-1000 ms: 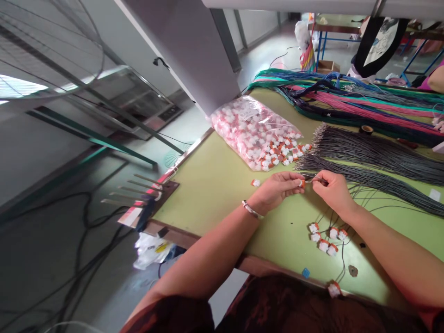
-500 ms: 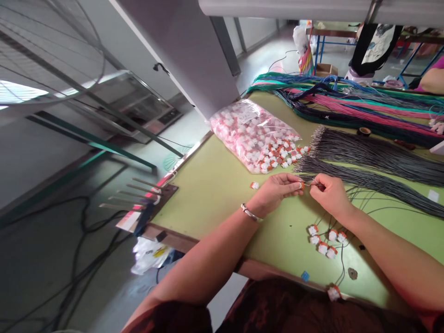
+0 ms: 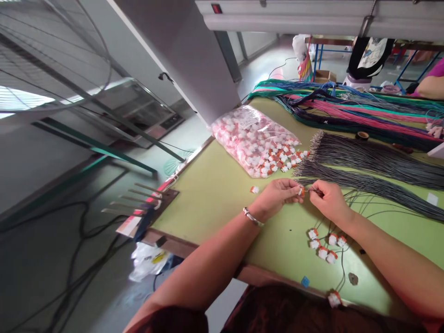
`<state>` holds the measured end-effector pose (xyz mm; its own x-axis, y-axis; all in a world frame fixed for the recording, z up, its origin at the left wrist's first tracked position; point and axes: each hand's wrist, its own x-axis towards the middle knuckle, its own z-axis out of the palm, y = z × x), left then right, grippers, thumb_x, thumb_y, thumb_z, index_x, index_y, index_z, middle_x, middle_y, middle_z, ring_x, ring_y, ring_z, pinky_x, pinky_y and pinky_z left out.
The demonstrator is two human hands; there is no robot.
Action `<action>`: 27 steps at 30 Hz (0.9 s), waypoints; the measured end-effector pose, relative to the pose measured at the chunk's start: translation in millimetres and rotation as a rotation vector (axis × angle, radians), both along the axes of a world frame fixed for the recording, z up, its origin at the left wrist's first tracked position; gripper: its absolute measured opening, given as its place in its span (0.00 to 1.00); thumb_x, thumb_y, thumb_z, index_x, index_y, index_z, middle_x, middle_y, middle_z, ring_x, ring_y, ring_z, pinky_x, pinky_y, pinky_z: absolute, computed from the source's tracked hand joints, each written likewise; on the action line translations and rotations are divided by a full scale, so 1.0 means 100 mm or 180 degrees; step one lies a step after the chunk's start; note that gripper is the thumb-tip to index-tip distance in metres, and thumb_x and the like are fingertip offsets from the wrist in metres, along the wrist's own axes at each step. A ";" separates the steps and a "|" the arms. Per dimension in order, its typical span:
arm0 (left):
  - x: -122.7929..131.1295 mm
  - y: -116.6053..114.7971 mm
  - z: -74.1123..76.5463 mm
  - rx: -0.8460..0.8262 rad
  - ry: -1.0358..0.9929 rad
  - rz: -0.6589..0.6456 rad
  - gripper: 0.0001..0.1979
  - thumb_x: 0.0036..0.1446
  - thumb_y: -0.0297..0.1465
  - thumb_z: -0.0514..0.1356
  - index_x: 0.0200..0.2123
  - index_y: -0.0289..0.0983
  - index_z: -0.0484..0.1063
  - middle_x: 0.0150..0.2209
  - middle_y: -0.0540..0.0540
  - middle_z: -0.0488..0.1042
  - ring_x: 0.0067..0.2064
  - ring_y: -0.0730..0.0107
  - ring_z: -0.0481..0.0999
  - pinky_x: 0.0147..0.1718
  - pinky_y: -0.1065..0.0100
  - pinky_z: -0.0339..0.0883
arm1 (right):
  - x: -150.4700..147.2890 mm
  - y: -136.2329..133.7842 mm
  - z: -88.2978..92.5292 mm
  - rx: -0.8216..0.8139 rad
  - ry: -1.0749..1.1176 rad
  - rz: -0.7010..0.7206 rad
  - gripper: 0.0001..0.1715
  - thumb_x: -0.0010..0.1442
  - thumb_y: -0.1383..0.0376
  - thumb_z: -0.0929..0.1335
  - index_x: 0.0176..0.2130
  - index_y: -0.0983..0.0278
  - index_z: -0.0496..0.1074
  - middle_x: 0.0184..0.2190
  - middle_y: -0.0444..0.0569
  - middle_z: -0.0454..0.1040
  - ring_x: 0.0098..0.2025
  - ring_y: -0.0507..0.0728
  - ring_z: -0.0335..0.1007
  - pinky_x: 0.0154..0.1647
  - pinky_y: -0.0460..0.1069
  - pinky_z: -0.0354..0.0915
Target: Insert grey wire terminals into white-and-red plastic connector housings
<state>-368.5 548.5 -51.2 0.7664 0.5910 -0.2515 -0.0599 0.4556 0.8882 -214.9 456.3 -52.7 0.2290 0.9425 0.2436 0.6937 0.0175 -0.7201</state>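
a: where's the small connector, and what has hold of it?
b: it's pinched between the thumb and fingers of the left hand, just above the surface. the right hand is pinching a thin dark wire, with its end toward the connector's orange side. whether the tip is inside, i can't tell; it's too small.
a: how would you expect them to handle?
b: the connector looks like hard plastic, so i'd guess it's very light, stiff and a bit slick, more likely to twist or pop out than to break. i'd grip its white sides and leave the orange end free. the wire is probably light and bendy, so take it close to the tip or it may buckle.
a: and the counts?
b: one connector in the left hand and one loose connector lying by itself. seven wired connectors: six grouped near the right forearm, one at the near edge. one plastic bag, with a pile of connectors beside it, too overlapped to count. two bundles of dark wires, one roll of tape, one blue piece.
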 end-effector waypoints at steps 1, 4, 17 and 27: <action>0.01 -0.01 0.00 0.0057 0.0076 -0.0020 0.18 0.39 0.36 0.72 0.29 0.30 0.73 0.24 0.47 0.76 0.25 0.76 0.75 0.26 0.76 0.66 | -0.01 -0.01 0.00 -0.0028 -0.0139 0.0027 0.08 0.53 0.65 0.63 0.24 0.64 0.69 0.16 0.41 0.66 0.19 0.48 0.55 0.23 0.44 0.49; 0.02 -0.03 0.00 0.0253 0.0267 -0.0017 0.17 0.41 0.36 0.71 0.30 0.30 0.73 0.23 0.46 0.76 0.25 0.76 0.75 0.26 0.76 0.67 | -0.03 -0.02 0.02 -0.0119 -0.0457 0.0080 0.09 0.55 0.64 0.64 0.26 0.64 0.71 0.18 0.43 0.69 0.20 0.48 0.58 0.24 0.44 0.49; 0.02 -0.04 0.01 0.0148 0.0124 0.0080 0.17 0.41 0.36 0.71 0.30 0.30 0.72 0.24 0.48 0.75 0.25 0.76 0.75 0.27 0.75 0.67 | 0.00 0.01 0.05 -0.0131 -0.0012 -0.0117 0.05 0.49 0.67 0.64 0.25 0.64 0.70 0.15 0.40 0.65 0.18 0.48 0.54 0.21 0.44 0.50; 0.04 -0.05 -0.07 0.0144 0.0235 0.0035 0.17 0.41 0.35 0.71 0.30 0.30 0.73 0.23 0.47 0.76 0.26 0.75 0.76 0.29 0.74 0.68 | -0.04 0.01 -0.04 -0.0159 0.0087 -0.0167 0.06 0.49 0.66 0.64 0.24 0.63 0.67 0.16 0.41 0.66 0.18 0.48 0.54 0.22 0.44 0.51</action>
